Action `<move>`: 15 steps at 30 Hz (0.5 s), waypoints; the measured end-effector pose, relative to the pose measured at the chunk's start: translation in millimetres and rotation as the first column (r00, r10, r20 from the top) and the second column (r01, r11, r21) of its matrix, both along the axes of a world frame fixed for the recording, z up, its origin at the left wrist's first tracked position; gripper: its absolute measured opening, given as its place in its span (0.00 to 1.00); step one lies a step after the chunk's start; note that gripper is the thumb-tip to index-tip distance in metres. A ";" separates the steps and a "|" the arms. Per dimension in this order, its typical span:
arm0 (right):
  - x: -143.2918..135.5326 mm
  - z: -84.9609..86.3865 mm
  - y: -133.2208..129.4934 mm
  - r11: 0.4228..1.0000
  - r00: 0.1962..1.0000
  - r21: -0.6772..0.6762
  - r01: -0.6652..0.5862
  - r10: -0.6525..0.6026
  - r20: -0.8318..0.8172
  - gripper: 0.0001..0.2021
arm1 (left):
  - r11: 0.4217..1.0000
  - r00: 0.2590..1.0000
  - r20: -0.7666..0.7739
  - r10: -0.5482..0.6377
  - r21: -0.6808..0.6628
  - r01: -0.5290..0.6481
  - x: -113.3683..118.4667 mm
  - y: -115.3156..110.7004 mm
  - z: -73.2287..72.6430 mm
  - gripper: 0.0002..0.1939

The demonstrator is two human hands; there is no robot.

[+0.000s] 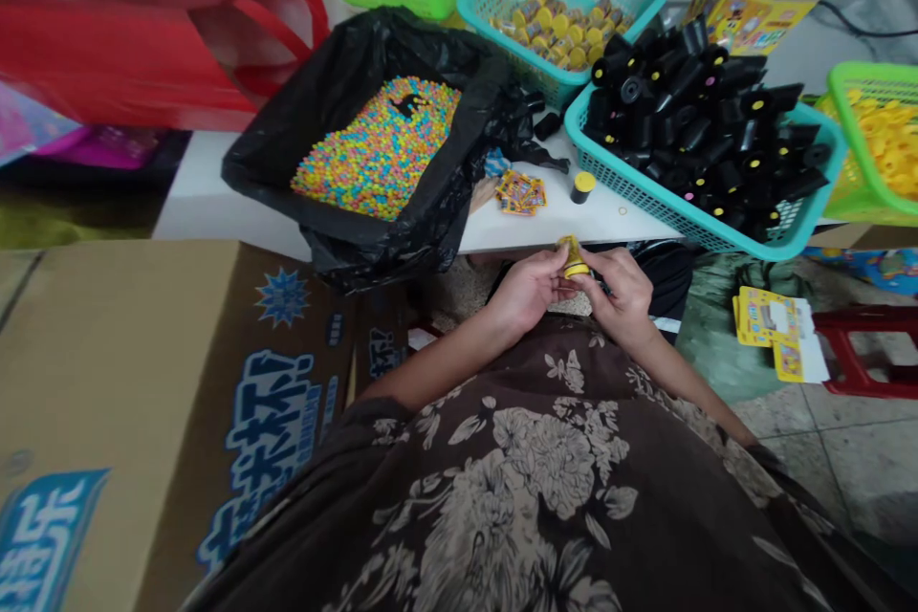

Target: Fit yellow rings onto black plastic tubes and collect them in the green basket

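Between my two hands, just off the table's front edge, is a small container with a yellow cap [575, 265]. My left hand [532, 287] pinches it from one side, and my right hand [621, 287] has its fingers closed on the other side. A label with printing seems to cover part of its body, too small to read. On the table beyond my hands stands a black container with a yellow lid [582, 188]. A small heap of printed yellow-orange labels [521, 193] lies left of it.
A black-bag-lined tub [273, 163] of colourful beads is at left. Teal baskets hold black pieces [688, 115] and yellow-capped containers [559, 24]. A green basket [850, 196] of yellow parts is at right. Cardboard boxes [129, 335] stand left, a red stool [871, 317] right.
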State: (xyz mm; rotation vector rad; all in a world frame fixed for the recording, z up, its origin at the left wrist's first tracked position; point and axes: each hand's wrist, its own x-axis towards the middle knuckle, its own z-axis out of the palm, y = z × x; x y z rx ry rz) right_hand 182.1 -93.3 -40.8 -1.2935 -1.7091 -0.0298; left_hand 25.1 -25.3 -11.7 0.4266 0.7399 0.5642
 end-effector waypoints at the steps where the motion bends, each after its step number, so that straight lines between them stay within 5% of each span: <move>1: -1.2 -0.3 0.1 1.000 1.000 -0.002 0.009 -0.008 0.014 0.15 | 1.000 1.000 -0.002 0.005 0.000 -0.005 -0.6 -0.2 0.1 0.13; 8: -3.3 -10.2 4.8 0.998 0.997 -0.067 -0.001 0.006 0.080 0.12 | 0.998 0.997 -0.050 0.054 0.032 -0.052 -0.5 0.3 -5.3 0.12; 15: 3.0 -11.9 1.9 0.998 0.927 -0.044 0.040 -0.021 0.374 0.12 | 0.999 0.997 -0.076 0.021 0.029 -0.019 -1.6 1.2 -0.8 0.11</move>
